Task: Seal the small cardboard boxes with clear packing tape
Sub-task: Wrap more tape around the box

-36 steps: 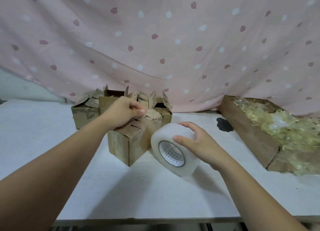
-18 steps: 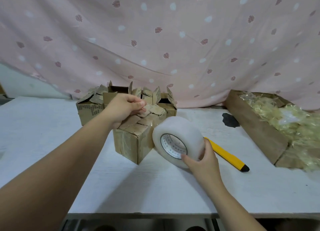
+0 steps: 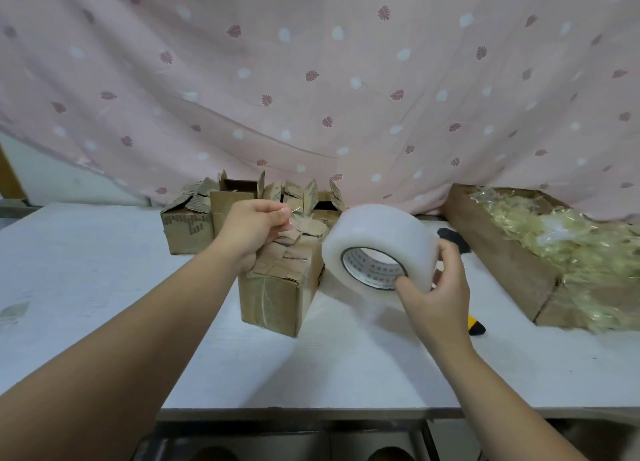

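On white table: left hand pinches tape end above small box; right hand grips tape roll.

You are facing a pink leaf-print curtain, which is hanging beyond your left hand and your right hand. A white table is spreading beneath both. Out past your right hand a long cardboard tray is lying on the table, holding pale, shiny shreds. A yellow-and-black knife tip is poking out from behind that hand's wrist, and a dark mark is showing just beyond its fingers.
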Available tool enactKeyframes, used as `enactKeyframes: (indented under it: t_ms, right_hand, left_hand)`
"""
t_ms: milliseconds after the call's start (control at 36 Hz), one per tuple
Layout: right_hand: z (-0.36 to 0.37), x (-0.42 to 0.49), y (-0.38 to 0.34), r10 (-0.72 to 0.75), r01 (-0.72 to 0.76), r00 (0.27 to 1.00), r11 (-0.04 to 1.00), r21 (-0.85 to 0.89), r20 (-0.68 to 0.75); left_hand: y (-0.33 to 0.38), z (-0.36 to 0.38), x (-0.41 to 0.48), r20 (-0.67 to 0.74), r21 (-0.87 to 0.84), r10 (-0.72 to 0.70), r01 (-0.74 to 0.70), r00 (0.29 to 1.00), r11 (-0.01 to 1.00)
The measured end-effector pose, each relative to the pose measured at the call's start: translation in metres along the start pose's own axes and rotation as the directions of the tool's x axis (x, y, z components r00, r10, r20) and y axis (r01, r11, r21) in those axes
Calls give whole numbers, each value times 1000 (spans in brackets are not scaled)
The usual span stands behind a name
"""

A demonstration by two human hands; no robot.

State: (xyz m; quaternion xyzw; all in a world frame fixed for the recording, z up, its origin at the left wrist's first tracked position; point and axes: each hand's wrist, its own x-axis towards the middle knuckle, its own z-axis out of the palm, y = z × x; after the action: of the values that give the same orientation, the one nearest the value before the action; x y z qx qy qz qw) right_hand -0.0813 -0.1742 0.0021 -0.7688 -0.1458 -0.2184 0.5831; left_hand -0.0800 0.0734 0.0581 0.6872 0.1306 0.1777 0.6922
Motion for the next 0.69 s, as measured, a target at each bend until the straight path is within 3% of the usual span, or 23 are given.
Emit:
enactKeyframes:
  t_ms: [111,194,361,472,583,694]
  right_hand:
    - [-1,11,-14,-33,33,999,998,-56,3]
    - [-2,19,-24,-70,72,997,990,-118,16]
    - [2,32,-47,-204,211,977,914,-345,58]
    - [7,43,-61,-263,309,951,780,-544,162]
    - [17,56,-71,-286,356,934,664,-658,216]
    - [22,62,-75,-293,373,926,623,-688,237]
  left_hand:
    - [6,-5,-2,40,-183,-68,74,997,980]
    - [13,-10,-2,21,-256,-4,9,1000,967]
    - [17,-15,5,-139,48,179,-174,974,984]
    - [8,-20,10,-177,257,216,-167,960,952]
    - [-7,-20,13,-156,272,99,-53,983,961]
    - [-16,-21,16,-151,157,22,2,988,988]
